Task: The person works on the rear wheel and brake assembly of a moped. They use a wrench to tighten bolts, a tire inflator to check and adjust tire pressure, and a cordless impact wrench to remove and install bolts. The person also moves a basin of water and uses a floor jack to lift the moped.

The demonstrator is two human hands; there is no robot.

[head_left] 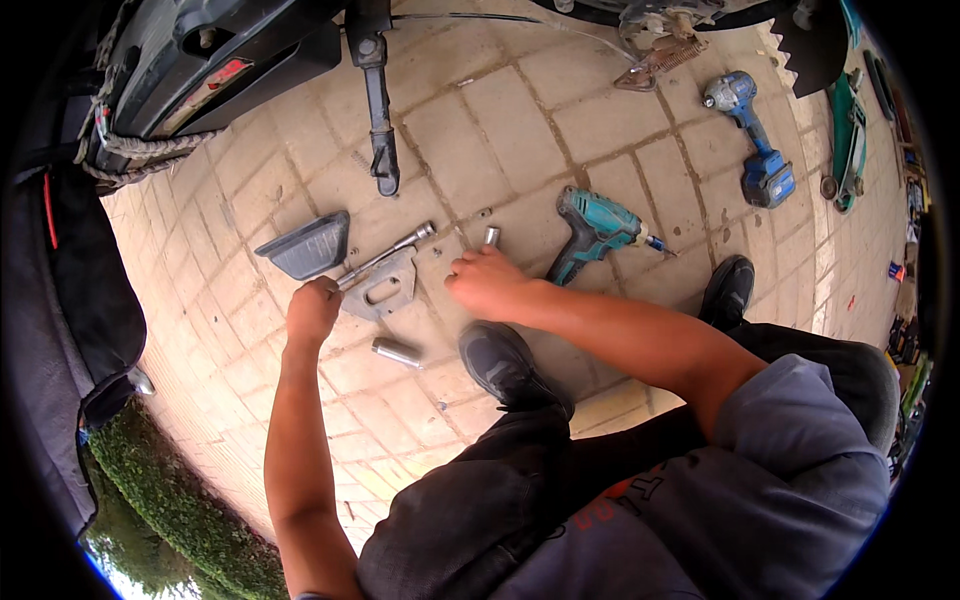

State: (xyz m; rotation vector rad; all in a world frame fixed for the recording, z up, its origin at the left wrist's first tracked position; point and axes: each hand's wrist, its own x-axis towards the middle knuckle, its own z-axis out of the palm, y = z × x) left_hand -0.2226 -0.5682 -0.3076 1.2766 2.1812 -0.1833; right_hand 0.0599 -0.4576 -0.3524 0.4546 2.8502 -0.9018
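Observation:
My left hand (314, 308) is closed on the near end of a long silver socket wrench (376, 260), whose socket end points away to the right. Under it lies a flat grey metal bracket (400, 290) with an oval slot. My right hand (488, 284) is closed, fingers curled down and mostly hidden from above. Just beyond its knuckles shows a short silver socket (491, 236); whether the fingers touch it I cannot tell. A black plastic cover (306, 246) lies beyond my left hand, and a thick silver metal tube (397, 352) lies nearer me.
A teal cordless driver (592, 232) lies right of my right hand, with a blue impact driver (752, 142) farther off. A stand leg (378, 120) reaches down near a black vehicle body (230, 70). A green floor jack (848, 140) is at far right. My shoe (505, 365) is close by.

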